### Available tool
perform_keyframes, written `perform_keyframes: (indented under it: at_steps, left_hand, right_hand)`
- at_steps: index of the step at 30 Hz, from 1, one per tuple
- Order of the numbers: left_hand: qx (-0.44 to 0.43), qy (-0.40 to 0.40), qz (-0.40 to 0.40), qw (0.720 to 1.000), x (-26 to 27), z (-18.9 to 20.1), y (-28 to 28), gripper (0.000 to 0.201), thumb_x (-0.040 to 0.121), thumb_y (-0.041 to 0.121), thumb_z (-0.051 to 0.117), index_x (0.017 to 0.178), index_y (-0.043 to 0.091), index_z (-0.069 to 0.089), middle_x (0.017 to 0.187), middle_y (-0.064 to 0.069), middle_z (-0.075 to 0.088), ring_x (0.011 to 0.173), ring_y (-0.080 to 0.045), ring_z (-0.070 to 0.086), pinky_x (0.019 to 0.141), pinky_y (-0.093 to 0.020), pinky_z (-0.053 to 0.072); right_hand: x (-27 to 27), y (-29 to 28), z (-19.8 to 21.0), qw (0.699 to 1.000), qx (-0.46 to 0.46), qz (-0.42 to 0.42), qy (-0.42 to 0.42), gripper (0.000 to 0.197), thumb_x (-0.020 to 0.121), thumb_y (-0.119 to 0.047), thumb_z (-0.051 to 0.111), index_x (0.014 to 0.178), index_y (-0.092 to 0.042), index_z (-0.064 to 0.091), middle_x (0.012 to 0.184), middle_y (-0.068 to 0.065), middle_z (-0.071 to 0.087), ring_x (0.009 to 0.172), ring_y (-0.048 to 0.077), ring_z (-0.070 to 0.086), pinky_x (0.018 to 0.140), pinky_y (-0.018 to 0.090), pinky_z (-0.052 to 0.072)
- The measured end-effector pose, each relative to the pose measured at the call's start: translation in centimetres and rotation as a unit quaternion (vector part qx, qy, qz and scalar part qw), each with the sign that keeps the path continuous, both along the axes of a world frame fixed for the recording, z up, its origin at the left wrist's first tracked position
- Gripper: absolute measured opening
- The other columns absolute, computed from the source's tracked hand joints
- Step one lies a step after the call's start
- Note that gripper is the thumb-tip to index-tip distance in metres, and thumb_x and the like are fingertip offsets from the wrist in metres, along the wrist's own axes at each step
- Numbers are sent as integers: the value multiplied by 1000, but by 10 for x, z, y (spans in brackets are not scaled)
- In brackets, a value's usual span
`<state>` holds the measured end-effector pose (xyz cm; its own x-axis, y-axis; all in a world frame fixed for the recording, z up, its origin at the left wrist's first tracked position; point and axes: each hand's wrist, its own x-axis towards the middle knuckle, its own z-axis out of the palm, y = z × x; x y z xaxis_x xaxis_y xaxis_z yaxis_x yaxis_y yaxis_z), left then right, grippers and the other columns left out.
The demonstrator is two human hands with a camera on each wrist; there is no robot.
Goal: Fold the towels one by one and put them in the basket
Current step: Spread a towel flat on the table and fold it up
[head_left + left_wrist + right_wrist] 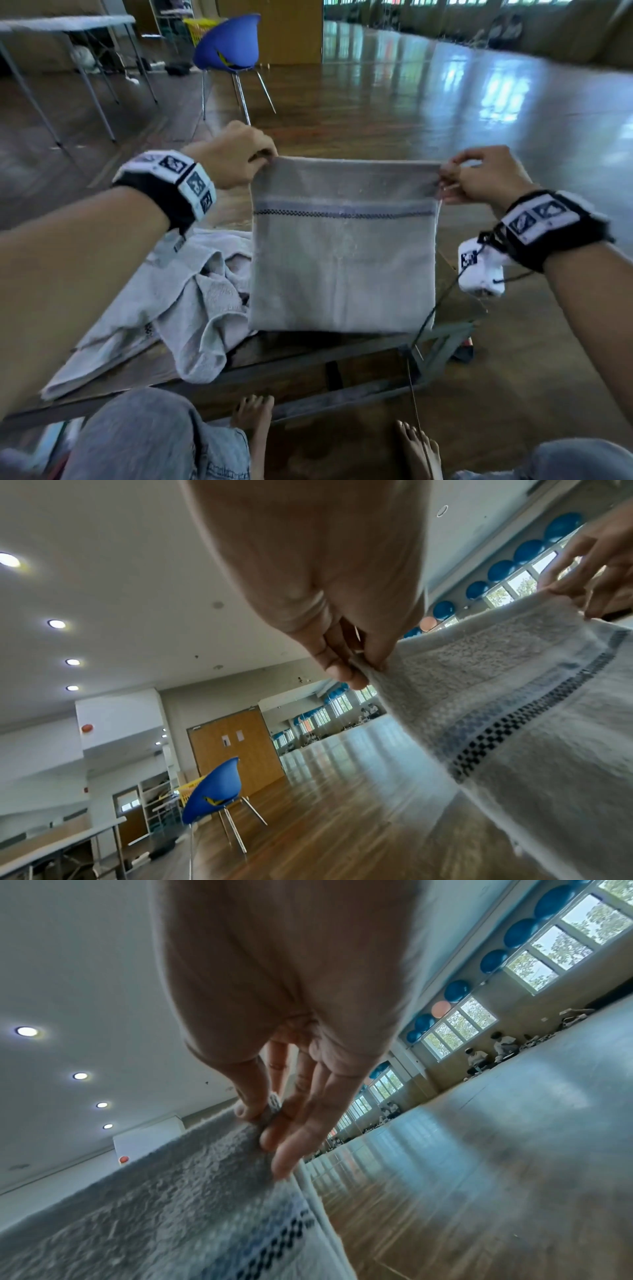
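A grey towel (pixel 342 260) with a dark checked stripe hangs flat in the air, doubled over, above a low wooden table (pixel 301 353). My left hand (pixel 265 159) pinches its top left corner and my right hand (pixel 445 178) pinches its top right corner. The left wrist view shows thumb and fingers of the left hand (pixel 356 666) nipping the towel (pixel 514 723) edge. In the right wrist view the right hand (pixel 267 1115) pinches the towel (pixel 171 1204) corner between thumb and forefinger, the other fingers straight. A yellow basket (pixel 200 29) stands far off behind a blue chair.
A heap of crumpled grey towels (pixel 164 301) lies on the table's left part. My knees and bare feet (pixel 253 418) are just below the table's near edge. A blue chair (pixel 229 51) and a folding table (pixel 68 31) stand further off on the shiny wooden floor.
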<state>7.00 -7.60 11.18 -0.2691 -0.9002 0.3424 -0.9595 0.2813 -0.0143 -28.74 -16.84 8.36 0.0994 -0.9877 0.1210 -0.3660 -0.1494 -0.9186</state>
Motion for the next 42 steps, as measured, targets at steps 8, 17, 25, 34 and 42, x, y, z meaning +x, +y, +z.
perform_keyframes:
  at_steps: [8, 17, 25, 34, 42]
  left_hand:
    - [-197, 76, 26, 977, -11, 58, 34, 25, 97, 24, 55, 95, 6, 72, 89, -13, 72, 84, -31, 63, 78, -40, 48]
    - [238, 114, 12, 964, -37, -43, 102, 21, 93, 17, 64, 76, 25, 73, 58, 17, 65, 53, 2, 58, 55, -11, 43]
    - [295, 127, 117, 940, -38, -123, 64, 25, 90, 10, 54, 66, 13, 62, 71, -5, 66, 67, -22, 60, 65, -34, 48]
    - [30, 250, 205, 946, -23, -169, -10, 19, 91, 21, 64, 77, 11, 71, 77, -7, 72, 68, -23, 60, 71, -35, 51]
    - [122, 307, 212, 920, -17, -200, -34, 21, 96, 24, 60, 91, 8, 73, 94, -10, 73, 87, -24, 65, 73, -30, 46]
  right_hand:
    - [-28, 25, 61, 975, -213, -50, -42, 9, 93, -15, 66, 88, -23, 67, 85, 11, 72, 70, 22, 75, 59, 33, 61]
    - [-93, 73, -64, 955, -28, 207, 209, 19, 87, -19, 75, 79, -37, 77, 78, 1, 76, 68, 11, 66, 68, 20, 53]
    - [-78, 59, -130, 950, 54, 192, 241, 6, 88, -17, 75, 82, -15, 75, 69, -1, 74, 60, 5, 68, 58, 16, 50]
    - [-31, -6, -173, 969, -23, 7, 245, 11, 88, -30, 74, 78, -31, 69, 80, -12, 69, 94, 22, 66, 97, 45, 49]
    - [-7, -32, -199, 950, 7, 70, 304, 7, 91, -31, 69, 86, -26, 70, 94, -3, 69, 91, 19, 60, 81, 29, 40]
